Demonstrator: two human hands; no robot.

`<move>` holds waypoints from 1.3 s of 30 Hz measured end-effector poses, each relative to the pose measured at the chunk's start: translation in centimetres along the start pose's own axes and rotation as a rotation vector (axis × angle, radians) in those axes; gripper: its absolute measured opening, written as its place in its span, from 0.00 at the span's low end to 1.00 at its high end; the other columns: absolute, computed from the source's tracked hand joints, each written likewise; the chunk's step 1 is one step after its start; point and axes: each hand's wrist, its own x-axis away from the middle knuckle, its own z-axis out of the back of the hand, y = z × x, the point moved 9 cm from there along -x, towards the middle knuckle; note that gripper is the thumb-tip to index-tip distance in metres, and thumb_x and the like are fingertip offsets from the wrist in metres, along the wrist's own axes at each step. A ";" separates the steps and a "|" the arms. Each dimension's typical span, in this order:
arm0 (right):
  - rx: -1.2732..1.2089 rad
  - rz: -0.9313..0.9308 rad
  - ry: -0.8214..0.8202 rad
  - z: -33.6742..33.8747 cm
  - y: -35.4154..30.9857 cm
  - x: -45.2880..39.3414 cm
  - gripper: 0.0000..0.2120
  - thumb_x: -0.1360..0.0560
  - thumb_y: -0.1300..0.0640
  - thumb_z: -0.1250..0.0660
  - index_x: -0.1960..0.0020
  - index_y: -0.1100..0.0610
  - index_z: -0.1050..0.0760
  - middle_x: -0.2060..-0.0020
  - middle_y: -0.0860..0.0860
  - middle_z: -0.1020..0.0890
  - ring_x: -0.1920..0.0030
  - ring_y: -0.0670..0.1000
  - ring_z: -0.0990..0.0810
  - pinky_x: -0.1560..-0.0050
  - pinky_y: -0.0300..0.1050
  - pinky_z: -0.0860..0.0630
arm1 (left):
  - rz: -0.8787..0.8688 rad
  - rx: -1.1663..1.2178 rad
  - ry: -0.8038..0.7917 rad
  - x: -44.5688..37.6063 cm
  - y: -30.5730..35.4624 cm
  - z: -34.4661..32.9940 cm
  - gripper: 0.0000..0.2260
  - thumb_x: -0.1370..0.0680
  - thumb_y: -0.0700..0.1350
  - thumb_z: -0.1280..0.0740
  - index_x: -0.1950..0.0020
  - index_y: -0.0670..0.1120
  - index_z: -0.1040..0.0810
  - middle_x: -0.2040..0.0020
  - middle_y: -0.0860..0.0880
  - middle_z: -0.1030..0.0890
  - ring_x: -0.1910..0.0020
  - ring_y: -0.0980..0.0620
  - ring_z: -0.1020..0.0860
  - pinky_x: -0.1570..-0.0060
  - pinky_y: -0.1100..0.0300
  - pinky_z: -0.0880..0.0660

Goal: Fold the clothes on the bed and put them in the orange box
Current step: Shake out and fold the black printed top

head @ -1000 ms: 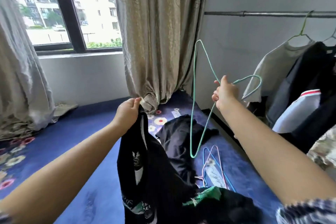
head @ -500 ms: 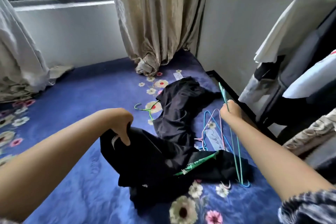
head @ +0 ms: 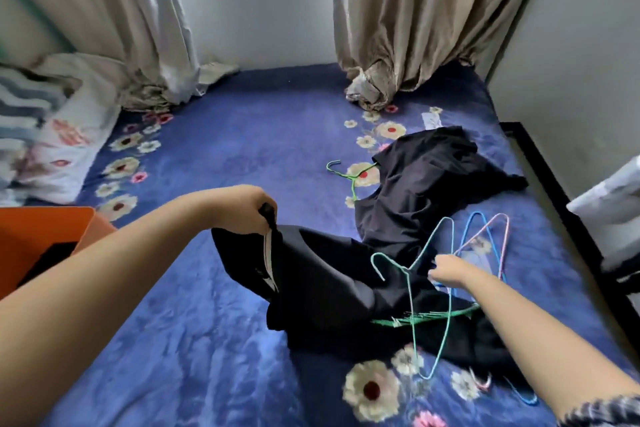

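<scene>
At the far left edge of the frame, just below the middle, I see the corner of the orange box, with something dark lying inside it. Above it, in the upper left, a striped and flowered pillow sits against the pale curtain.

Moving toward the centre, my left hand is clenched round a bunched edge of the black garment, pinching the cloth so that this end is lifted off the bed. A white stripe shows along the fold just under the hand. The rest of the garment trails to the right and lies crumpled on the blue flowered cover, with a green printed band near its lower edge.

Right of centre, a second black garment lies heaped higher in the frame, with a green hanger poking out from its left side.

My right hand hovers low over the right end of the held garment. Its fingers are blurred; I cannot tell whether they grip the teal hanger that lies tilted across the cloth beside them. Just beyond the hand, a blue hanger and a pink hanger rest together on the bed. The beige curtain hangs in the upper right.
</scene>
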 end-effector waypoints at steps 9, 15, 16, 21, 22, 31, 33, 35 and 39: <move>0.037 0.448 0.159 -8.9 -18.6 5.8 0.55 0.33 0.40 0.29 0.24 0.57 0.64 0.25 0.56 0.60 0.25 0.55 0.54 0.28 0.51 0.44 | 0.073 0.757 0.436 4.7 -7.3 2.2 0.12 0.21 0.48 0.38 0.61 0.43 0.29 0.65 0.43 0.30 0.66 0.48 0.31 0.67 0.62 0.35; -0.543 0.260 0.665 1.1 -23.4 9.6 0.11 0.25 0.61 0.40 0.43 0.60 0.27 0.46 0.59 0.21 0.47 0.57 0.23 0.56 0.45 0.33 | -0.191 1.160 0.659 10.8 -13.3 9.0 0.12 0.21 0.46 0.38 0.64 0.45 0.30 0.63 0.43 0.28 0.63 0.47 0.28 0.60 0.55 0.32; -0.717 0.230 0.745 4.1 -22.6 11.0 0.10 0.25 0.62 0.41 0.47 0.63 0.25 0.49 0.63 0.20 0.52 0.56 0.23 0.58 0.45 0.36 | -0.239 1.097 0.727 12.0 -14.2 10.5 0.13 0.21 0.46 0.37 0.65 0.45 0.31 0.64 0.43 0.29 0.64 0.48 0.29 0.61 0.56 0.33; -1.010 0.245 1.283 19.2 -19.7 22.4 0.16 0.29 0.59 0.46 0.56 0.69 0.24 0.60 0.65 0.22 0.57 0.59 0.25 0.57 0.47 0.36 | -0.308 0.414 0.866 16.6 -15.6 15.9 0.22 0.40 0.65 0.29 0.60 0.50 0.29 0.65 0.52 0.24 0.63 0.52 0.26 0.59 0.61 0.30; -1.000 0.278 1.322 21.0 -20.0 23.9 0.16 0.30 0.58 0.46 0.57 0.68 0.24 0.62 0.63 0.24 0.58 0.57 0.27 0.58 0.46 0.37 | -0.306 0.317 0.813 16.6 -15.4 16.0 0.27 0.45 0.67 0.29 0.55 0.52 0.29 0.60 0.52 0.23 0.58 0.51 0.24 0.55 0.59 0.28; -0.769 0.300 1.234 28.4 -22.8 33.0 0.14 0.25 0.63 0.43 0.69 0.58 0.33 0.71 0.53 0.29 0.61 0.54 0.30 0.60 0.45 0.37 | -0.058 -0.197 0.858 18.6 -16.8 20.0 0.21 0.25 0.39 0.37 0.34 0.47 0.35 0.43 0.43 0.28 0.46 0.44 0.25 0.52 0.52 0.27; -0.715 0.268 1.222 28.8 -22.9 34.3 0.15 0.25 0.60 0.43 0.70 0.54 0.33 0.68 0.54 0.27 0.59 0.55 0.29 0.60 0.45 0.36 | -0.051 -0.037 0.952 20.1 -18.0 21.1 0.11 0.26 0.37 0.39 0.44 0.43 0.29 0.44 0.43 0.25 0.50 0.45 0.26 0.57 0.55 0.30; -0.691 0.252 1.203 29.0 -22.4 34.9 0.14 0.26 0.57 0.44 0.71 0.52 0.33 0.69 0.52 0.27 0.59 0.56 0.29 0.62 0.45 0.36 | -0.061 0.011 1.072 22.1 -18.9 22.0 0.08 0.27 0.35 0.39 0.49 0.40 0.27 0.46 0.43 0.24 0.51 0.46 0.27 0.59 0.57 0.33; -0.770 0.325 1.049 28.9 -22.6 34.8 0.16 0.25 0.63 0.43 0.70 0.54 0.28 0.73 0.49 0.25 0.65 0.52 0.27 0.66 0.41 0.33 | -0.085 0.122 1.171 24.6 -20.5 22.7 0.13 0.29 0.31 0.41 0.46 0.37 0.24 0.50 0.41 0.25 0.49 0.42 0.27 0.54 0.54 0.31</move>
